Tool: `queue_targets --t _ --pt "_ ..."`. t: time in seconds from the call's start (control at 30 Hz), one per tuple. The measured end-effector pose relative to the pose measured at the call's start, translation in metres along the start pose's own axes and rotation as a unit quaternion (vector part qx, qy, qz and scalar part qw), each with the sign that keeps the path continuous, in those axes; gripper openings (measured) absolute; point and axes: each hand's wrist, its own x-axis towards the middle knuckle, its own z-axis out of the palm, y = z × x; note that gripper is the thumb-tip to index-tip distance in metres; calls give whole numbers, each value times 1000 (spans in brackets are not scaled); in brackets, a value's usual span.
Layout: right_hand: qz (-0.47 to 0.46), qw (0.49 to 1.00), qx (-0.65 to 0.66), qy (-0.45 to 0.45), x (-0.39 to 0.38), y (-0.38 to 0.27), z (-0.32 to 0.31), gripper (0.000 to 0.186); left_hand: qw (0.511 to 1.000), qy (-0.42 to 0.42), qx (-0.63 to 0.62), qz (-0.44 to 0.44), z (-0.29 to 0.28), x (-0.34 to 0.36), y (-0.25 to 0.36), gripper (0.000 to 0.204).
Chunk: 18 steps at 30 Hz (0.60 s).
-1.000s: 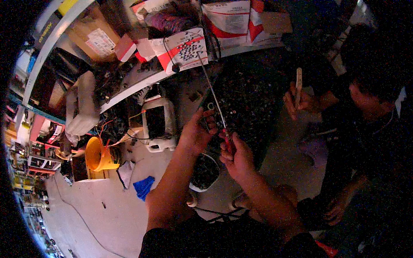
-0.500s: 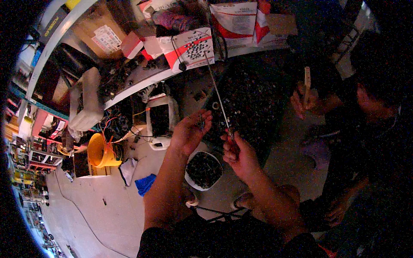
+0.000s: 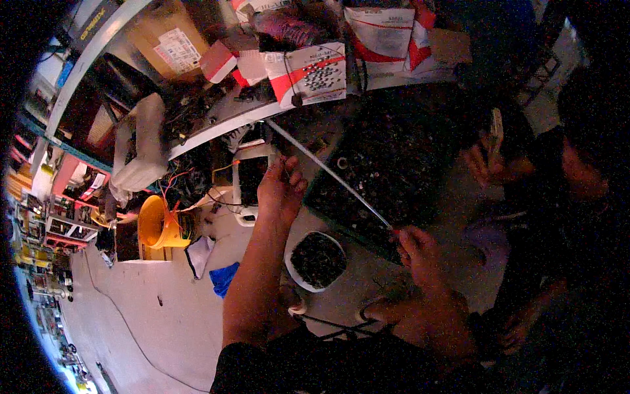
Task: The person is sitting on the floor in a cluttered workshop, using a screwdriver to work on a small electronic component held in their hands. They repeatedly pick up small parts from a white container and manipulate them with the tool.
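My right hand (image 3: 420, 253) is closed round the reddish grip of a long thin metal rod (image 3: 328, 172). The rod slants up and left across a dark heap of small loose parts (image 3: 387, 151), its tip near the shelf edge. Left of the heap, my left hand (image 3: 282, 189) is raised with its fingers curled together; what they hold is too small to make out. Below and between my hands a white tub (image 3: 291, 270) holds dark small pieces. Several small shiny metal pieces (image 3: 323, 73) lie on a white and red package (image 3: 285, 73) at the shelf edge.
Left of my forearm are a yellow bucket (image 3: 152, 222), a blue cloth (image 3: 224, 278) and a white jug with a cut-open side (image 3: 248, 215). Cartons (image 3: 167, 43) crowd the shelf (image 3: 216, 136). On the right, another person's hand (image 3: 485, 161) grips a pale flat object (image 3: 497, 128).
My right hand has moved right and down, swinging the rod's tip left off the package. My left hand has moved slightly left, and its open palm has curled. The whole view has shifted slightly.
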Motion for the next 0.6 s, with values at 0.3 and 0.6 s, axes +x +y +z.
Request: queue_targets --t 0.3,0.6 --pt "4 984 -174 39 -15 -23 -19 22 991 35 25 127 2 -4 37 13" --pt "-1 985 -165 42 -17 -27 -19 22 989 34 39 141 -16 6 45 13"
